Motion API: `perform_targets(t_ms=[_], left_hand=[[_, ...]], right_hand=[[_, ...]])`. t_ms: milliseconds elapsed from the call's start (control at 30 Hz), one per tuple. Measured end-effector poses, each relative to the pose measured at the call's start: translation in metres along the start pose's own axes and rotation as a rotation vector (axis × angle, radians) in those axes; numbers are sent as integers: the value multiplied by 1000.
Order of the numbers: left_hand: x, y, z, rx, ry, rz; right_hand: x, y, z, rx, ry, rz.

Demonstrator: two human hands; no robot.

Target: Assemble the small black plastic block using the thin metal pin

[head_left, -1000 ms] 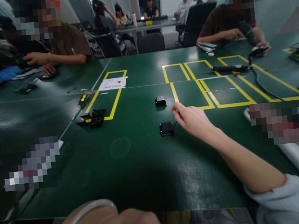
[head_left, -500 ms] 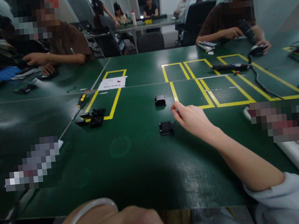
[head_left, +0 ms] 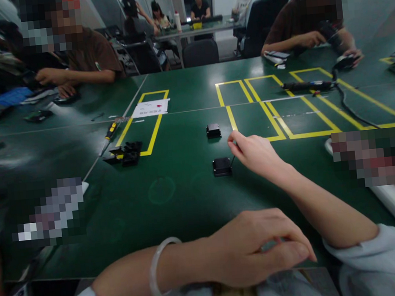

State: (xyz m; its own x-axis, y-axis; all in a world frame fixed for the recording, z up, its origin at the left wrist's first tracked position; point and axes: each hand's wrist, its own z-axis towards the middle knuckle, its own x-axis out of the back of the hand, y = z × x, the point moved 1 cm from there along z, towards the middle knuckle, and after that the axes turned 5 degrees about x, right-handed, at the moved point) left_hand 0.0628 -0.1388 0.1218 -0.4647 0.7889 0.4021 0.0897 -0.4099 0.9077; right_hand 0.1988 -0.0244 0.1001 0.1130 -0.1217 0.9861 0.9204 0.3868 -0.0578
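Note:
My right hand (head_left: 254,152) reaches over the green table (head_left: 190,214) with thumb and fingertips pinched together. A thin dark wire-like piece (head_left: 233,161) runs down from the pinch to the side of a small black box (head_left: 222,166) on the tabletop. Whether it joins the box cannot be made out. Just beyond lies a similar black box (head_left: 213,130), untouched. My left hand (head_left: 259,246), with a pale bangle (head_left: 156,268) on its wrist, hovers over the near table edge. Its fingers stretch loosely to the right, a gap showing between thumb and palm, and nothing is visible in it.
Black parts (head_left: 126,154) and a yellow-black screwdriver (head_left: 111,130) lie left, near a paper sheet (head_left: 151,107). Yellow tape (head_left: 308,134) marks rectangles. A black cylindrical tool (head_left: 306,86) with a cord lies back right. White-edged devices flank both sides. Two people sit opposite.
My left hand has swung up and right from the bottom edge, so its bangle, wrist and fingers now show. The right hand keeps its pinch beside the nearer box. The view has shifted slightly.

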Motion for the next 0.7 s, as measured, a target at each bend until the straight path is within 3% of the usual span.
perform_targets(t_ms=[200, 300, 433, 700], left_hand=[[-103, -89, 52, 465, -280, -368], [-144, -106, 72, 651, -212, -748], [-168, -105, 92, 578, -138, -1056], [-203, -125, 106, 695, -161, -1045]], right_hand=[[2, 1, 4, 17, -14, 0], [2, 4, 8, 34, -19, 2], [1, 8, 14, 70, -8, 5], [2, 11, 28, 127, -32, 32]])
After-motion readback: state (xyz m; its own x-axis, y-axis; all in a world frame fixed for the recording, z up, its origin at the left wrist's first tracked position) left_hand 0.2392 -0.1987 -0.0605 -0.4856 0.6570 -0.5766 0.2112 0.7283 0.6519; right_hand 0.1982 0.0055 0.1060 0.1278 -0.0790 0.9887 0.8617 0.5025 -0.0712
